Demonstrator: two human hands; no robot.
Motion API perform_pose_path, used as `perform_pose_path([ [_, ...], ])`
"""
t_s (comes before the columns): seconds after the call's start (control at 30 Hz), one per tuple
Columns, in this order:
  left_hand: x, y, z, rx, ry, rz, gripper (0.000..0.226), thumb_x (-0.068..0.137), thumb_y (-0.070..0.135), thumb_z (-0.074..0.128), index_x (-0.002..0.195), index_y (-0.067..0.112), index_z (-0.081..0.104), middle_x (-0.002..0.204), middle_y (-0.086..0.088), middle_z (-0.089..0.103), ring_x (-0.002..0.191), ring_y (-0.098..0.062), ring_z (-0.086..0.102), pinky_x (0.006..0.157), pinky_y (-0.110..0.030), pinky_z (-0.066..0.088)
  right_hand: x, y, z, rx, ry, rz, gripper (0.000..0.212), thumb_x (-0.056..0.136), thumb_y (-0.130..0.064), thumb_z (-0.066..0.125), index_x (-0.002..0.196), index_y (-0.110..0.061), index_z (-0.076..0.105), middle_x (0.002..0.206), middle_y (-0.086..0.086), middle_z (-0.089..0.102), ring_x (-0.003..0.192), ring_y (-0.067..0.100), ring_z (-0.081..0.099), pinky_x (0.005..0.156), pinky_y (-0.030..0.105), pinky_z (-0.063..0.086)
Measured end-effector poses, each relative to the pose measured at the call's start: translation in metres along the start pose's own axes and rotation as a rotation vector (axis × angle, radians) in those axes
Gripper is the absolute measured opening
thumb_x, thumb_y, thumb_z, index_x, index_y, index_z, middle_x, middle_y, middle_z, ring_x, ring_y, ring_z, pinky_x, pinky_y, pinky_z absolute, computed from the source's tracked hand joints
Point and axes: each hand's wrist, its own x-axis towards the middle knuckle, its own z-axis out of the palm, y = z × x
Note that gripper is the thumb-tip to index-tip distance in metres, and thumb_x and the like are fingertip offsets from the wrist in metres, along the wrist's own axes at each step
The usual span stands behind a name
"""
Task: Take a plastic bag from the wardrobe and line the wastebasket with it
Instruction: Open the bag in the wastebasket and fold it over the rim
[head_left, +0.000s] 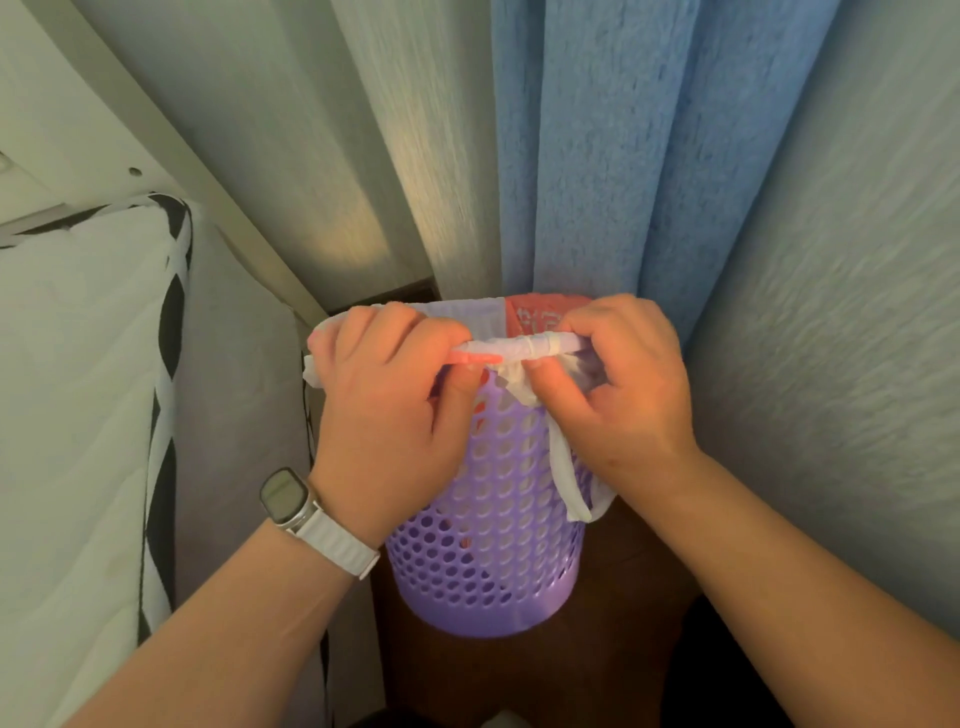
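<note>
A purple perforated wastebasket (493, 545) stands on the dark wooden floor, in front of the curtains. A white and red plastic bag (519, 317) sits inside it, its edge rolled over the near rim. My left hand (384, 410) grips the rolled bag edge at the left of the rim. My right hand (618, 384) pinches the same rolled edge at the right, thumb beneath it. A white bag handle (569, 478) hangs down the outside of the basket under my right hand.
A mattress (78, 415) with black and white trim fills the left side, close to the basket. White and blue curtains (597, 156) hang right behind it. A pale textured wall (857, 364) closes in the right. Dark floor (623, 649) shows around the basket's base.
</note>
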Motion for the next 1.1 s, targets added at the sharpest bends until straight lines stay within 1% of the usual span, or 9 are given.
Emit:
perform_pose_path([
  [0.13, -0.002, -0.005, 0.002, 0.023, -0.159, 0.074, 0.010, 0.091, 0.026, 0.060, 0.088, 0.018, 0.066, 0.083, 0.001, 0.057, 0.082, -0.026, 0.054, 0.082, -0.047, 0.040, -0.016, 0.020, 0.004, -0.081, 0.007, -0.085, 0.022, 0.086, -0.025, 0.066, 0.076, -0.006, 0.062, 0.073, 0.009, 0.058, 0.070, 0.030, 0.054, 0.064, 0.043, 0.041],
  [0.27, -0.008, -0.012, 0.009, 0.074, -0.377, 0.100, 0.017, 0.092, 0.040, 0.052, 0.087, 0.026, 0.062, 0.082, 0.007, 0.057, 0.082, -0.020, 0.057, 0.083, -0.045, 0.043, -0.032, 0.036, 0.008, -0.110, -0.080, -0.123, 0.024, 0.089, -0.026, 0.063, 0.077, -0.006, 0.062, 0.072, 0.009, 0.057, 0.069, 0.031, 0.053, 0.065, 0.044, 0.041],
  [0.4, -0.017, -0.014, 0.021, 0.153, -0.472, 0.109, 0.020, 0.090, 0.039, 0.048, 0.087, 0.024, 0.061, 0.083, 0.004, 0.061, 0.081, -0.022, 0.060, 0.080, -0.044, 0.046, -0.032, 0.043, 0.005, -0.082, -0.305, -0.112, 0.023, 0.086, -0.031, 0.062, 0.094, -0.009, 0.067, 0.088, 0.004, 0.064, 0.085, 0.028, 0.059, 0.075, 0.043, 0.043],
  [0.53, -0.027, -0.018, 0.030, 0.219, -0.484, 0.130, 0.023, 0.087, 0.037, 0.046, 0.088, 0.022, 0.064, 0.080, 0.001, 0.063, 0.077, -0.024, 0.061, 0.076, -0.039, 0.043, -0.035, 0.046, -0.005, -0.085, -0.538, -0.057, 0.044, 0.083, -0.050, 0.063, 0.114, -0.019, 0.064, 0.108, -0.001, 0.063, 0.103, 0.022, 0.057, 0.092, 0.042, 0.041],
  [0.63, -0.035, -0.019, 0.036, 0.250, -0.509, 0.152, 0.026, 0.088, 0.037, 0.044, 0.086, 0.020, 0.064, 0.079, 0.000, 0.063, 0.073, -0.025, 0.060, 0.074, -0.038, 0.043, -0.041, 0.049, -0.004, -0.135, -0.591, -0.068, 0.051, 0.077, -0.056, 0.069, 0.115, -0.022, 0.064, 0.111, -0.002, 0.061, 0.108, 0.021, 0.055, 0.101, 0.039, 0.037],
  [0.83, -0.051, -0.014, 0.046, 0.248, -0.466, 0.220, 0.016, 0.086, 0.030, 0.053, 0.082, 0.018, 0.063, 0.077, -0.001, 0.066, 0.067, -0.025, 0.061, 0.070, -0.036, 0.048, -0.056, 0.055, 0.013, -0.184, -0.492, -0.136, 0.020, 0.076, -0.025, 0.069, 0.094, -0.015, 0.067, 0.092, 0.001, 0.063, 0.091, 0.025, 0.058, 0.082, 0.032, 0.037],
  [0.93, -0.063, -0.020, 0.057, 0.249, -0.479, 0.232, 0.011, 0.078, 0.023, 0.071, 0.078, 0.017, 0.061, 0.077, -0.003, 0.066, 0.067, -0.026, 0.062, 0.070, -0.037, 0.050, -0.067, 0.062, 0.019, -0.213, -0.502, -0.183, 0.013, 0.078, -0.021, 0.070, 0.088, -0.013, 0.067, 0.088, 0.003, 0.062, 0.086, 0.025, 0.056, 0.078, 0.033, 0.038],
  [1.03, -0.075, -0.026, 0.067, 0.256, -0.545, 0.252, 0.007, 0.082, 0.022, 0.060, 0.078, 0.015, 0.059, 0.073, -0.005, 0.062, 0.065, -0.027, 0.060, 0.069, -0.038, 0.051, -0.080, 0.067, 0.026, -0.222, -0.536, -0.219, 0.009, 0.080, -0.020, 0.068, 0.086, -0.014, 0.066, 0.087, 0.003, 0.062, 0.085, 0.025, 0.056, 0.079, 0.035, 0.040],
  [1.1, -0.081, -0.028, 0.073, 0.285, -0.622, 0.256, 0.015, 0.073, 0.021, 0.073, 0.076, 0.015, 0.061, 0.069, -0.005, 0.061, 0.059, -0.025, 0.058, 0.062, -0.035, 0.049, -0.086, 0.070, 0.031, -0.244, -0.561, -0.236, 0.009, 0.079, -0.020, 0.067, 0.086, -0.015, 0.066, 0.087, 0.003, 0.062, 0.085, 0.025, 0.056, 0.081, 0.037, 0.042],
])
